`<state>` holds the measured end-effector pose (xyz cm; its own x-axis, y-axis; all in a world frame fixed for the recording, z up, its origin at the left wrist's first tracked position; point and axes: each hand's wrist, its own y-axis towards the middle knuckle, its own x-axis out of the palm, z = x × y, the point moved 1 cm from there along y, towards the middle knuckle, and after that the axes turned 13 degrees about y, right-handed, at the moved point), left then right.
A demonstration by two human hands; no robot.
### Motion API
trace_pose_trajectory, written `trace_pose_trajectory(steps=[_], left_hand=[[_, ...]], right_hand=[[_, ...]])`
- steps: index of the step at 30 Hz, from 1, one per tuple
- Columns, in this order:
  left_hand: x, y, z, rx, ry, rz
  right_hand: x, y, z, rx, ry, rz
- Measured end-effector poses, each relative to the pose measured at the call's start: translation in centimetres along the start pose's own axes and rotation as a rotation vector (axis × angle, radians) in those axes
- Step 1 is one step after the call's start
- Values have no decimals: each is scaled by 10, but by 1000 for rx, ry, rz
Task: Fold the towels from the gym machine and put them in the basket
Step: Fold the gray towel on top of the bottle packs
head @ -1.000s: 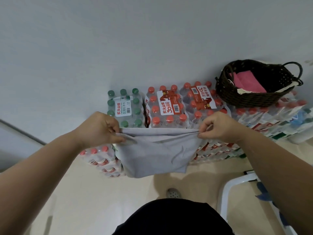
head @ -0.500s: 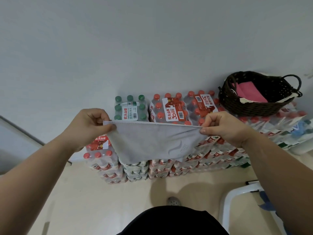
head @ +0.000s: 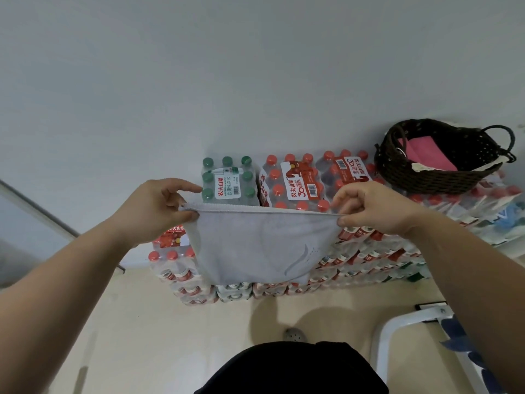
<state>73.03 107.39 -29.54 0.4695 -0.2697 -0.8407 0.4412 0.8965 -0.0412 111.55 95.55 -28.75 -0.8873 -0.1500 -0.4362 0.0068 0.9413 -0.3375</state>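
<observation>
A grey towel (head: 255,245) hangs stretched in the air in front of me, folded into a short panel with a pale leaf mark near its lower right. My left hand (head: 153,209) pinches its upper left corner and my right hand (head: 372,206) pinches its upper right corner, so the top edge runs taut between them. A dark wicker basket (head: 426,177) with loop handles sits up at the right on stacked bottle packs. Inside the basket lies a folded pink towel (head: 426,155).
Shrink-wrapped packs of water bottles (head: 295,180) with red and green caps are stacked against the grey wall, directly behind the towel. A white metal frame (head: 397,325) of a machine stands at the lower right on the beige floor. A glass panel edge runs at the left.
Both hands have lifted the towel higher and drawn its top edge tauter. The view has tilted, so the bottle stack and basket sit lower in the frame.
</observation>
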Motion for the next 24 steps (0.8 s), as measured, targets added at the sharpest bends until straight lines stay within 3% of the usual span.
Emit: trace_pose_trajectory(steps=[4,8,13,18,24], left_hand=[[13,10,-3,-63,165,4],[30,27,-5,-186,149,79],[51,54,-5,-460,-131,179],[76,82,-2,-662,-476,157],[99,121,9,-758,-900,173]], right_hand=[[8,15,4,2,-137,61],[16,40,14,44,-148,142],[19,71,18,64,37,298],[17,111,24,122,-109,308],[10,163,35,349,687,288]])
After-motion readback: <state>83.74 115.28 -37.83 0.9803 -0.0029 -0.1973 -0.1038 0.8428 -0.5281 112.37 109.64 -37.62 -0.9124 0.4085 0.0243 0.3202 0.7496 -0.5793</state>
